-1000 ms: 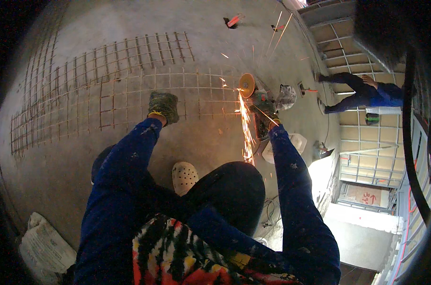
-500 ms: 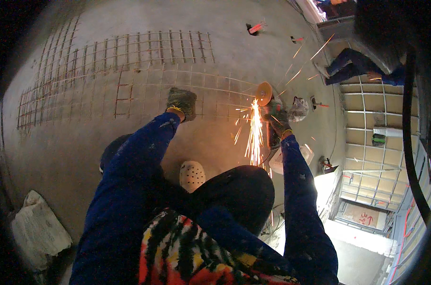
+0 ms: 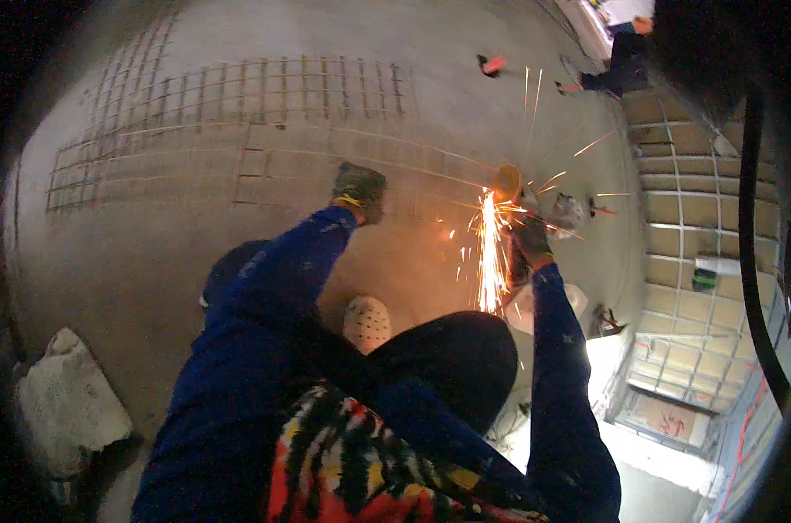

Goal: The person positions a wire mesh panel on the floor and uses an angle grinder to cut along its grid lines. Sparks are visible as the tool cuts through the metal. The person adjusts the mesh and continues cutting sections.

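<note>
My right hand (image 3: 531,237), gloved, is closed round an angle grinder. Its orange-brown disc (image 3: 507,181) stands at the right end of a wire mesh (image 3: 308,179) lying on the concrete, and a bright stream of sparks (image 3: 491,261) shoots from it toward me. The grinder's body is mostly hidden by the hand and the glare. My left hand (image 3: 360,190), in a dark green glove, is closed on the mesh left of the disc; its fingertips do not show clearly.
More mesh (image 3: 334,87) lies farther off. A pale perforated shoe (image 3: 366,322) is below my left hand. At the lower left sits a whitish sack (image 3: 68,392). A white container (image 3: 552,305) stands beside my right forearm. Another person's dark-clothed limb (image 3: 624,65) shows at top right, before a metal-framed wall (image 3: 674,209).
My hands, the mesh and the grinder all sit slightly farther right in the picture. Sparks still pour from the disc. The other person's limb at top right has shifted.
</note>
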Available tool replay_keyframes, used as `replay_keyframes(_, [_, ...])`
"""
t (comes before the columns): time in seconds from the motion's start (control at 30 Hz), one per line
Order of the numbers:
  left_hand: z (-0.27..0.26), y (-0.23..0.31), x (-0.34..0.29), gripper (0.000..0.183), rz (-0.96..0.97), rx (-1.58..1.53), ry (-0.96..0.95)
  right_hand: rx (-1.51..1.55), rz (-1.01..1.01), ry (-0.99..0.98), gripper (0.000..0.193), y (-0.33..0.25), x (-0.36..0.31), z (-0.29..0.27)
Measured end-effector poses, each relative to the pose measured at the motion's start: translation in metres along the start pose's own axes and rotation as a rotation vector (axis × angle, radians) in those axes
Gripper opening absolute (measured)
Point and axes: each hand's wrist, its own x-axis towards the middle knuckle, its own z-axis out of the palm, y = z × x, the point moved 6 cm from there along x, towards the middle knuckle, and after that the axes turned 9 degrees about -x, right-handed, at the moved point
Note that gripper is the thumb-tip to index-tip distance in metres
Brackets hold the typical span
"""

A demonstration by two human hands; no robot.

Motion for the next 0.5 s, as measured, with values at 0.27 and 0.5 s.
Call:
replay_keyframes(0.27, [-0.006, -0.002, -0.001, 0.043, -0.034, -0.07, -0.003, -0.437, -0.075, 0.083, 0.038, -0.013, 0.002, -0.003])
replay_keyframes(0.5, [-0.015, 0.003, -0.005, 0.04, -0.026, 0.009, 0.018, -0.883, -0.19, 0.075, 0.046, -0.018, 0.011, -0.003])
